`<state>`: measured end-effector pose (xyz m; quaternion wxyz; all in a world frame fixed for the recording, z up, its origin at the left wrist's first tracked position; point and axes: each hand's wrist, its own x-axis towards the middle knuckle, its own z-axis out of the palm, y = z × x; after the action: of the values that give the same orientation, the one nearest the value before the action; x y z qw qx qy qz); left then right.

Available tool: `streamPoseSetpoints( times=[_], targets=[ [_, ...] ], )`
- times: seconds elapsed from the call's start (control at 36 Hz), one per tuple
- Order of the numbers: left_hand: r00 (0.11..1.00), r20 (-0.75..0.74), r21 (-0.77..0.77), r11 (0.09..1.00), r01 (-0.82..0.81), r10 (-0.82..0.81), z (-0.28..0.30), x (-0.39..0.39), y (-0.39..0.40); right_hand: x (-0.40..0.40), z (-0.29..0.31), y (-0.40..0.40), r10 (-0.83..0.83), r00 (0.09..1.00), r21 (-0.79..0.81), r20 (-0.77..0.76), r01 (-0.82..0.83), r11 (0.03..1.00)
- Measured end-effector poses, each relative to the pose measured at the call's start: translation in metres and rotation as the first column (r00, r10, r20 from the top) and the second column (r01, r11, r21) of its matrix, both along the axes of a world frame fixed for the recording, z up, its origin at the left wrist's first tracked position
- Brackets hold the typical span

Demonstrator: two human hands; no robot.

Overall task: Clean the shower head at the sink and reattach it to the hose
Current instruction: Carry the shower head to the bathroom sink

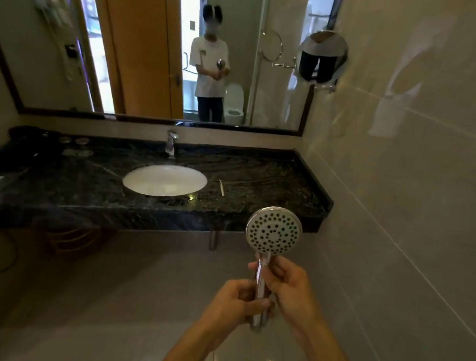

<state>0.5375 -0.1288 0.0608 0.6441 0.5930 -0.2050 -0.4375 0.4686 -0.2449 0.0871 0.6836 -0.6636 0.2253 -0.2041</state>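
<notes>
Shower head held upright in the air, short of the surface's front right corner. Left hand and right hand both grip the chrome handle. Likely light, rigid, slippery when wet (grip handle, not face). Sink well apart.

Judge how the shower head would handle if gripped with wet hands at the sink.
The shower head looks rigid, and its polished chrome handle probably turns slippery. Its wide face likely makes it top-heavy; both the left hand and right hand hold the handle.
</notes>
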Motion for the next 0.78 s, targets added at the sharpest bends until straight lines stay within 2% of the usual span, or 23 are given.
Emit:
streamPoseSetpoints(
  times=[0.28, 0.53, 0.78],
  targets=[
    [0.988, -0.025, 0.001, 0.988, -0.154, 0.154, -0.005, 0.142, -0.029, 0.156, 0.002, -0.033, 0.115, 0.993, 0.006, -0.023, -0.115, 0.993],
    [0.977, -0.017, 0.056, 0.975, -0.213, 0.215, -0.021, 0.257, -0.047, 0.28, -0.012, -0.056, 0.207, 0.977, 0.007, -0.047, -0.207, 0.978],
    [0.939, -0.034, 0.083, 0.937, -0.339, 0.342, -0.032, 0.394, -0.081, 0.431, -0.027, -0.093, 0.328, 0.942, 0.069, -0.068, -0.323, 0.944]
  ],
)
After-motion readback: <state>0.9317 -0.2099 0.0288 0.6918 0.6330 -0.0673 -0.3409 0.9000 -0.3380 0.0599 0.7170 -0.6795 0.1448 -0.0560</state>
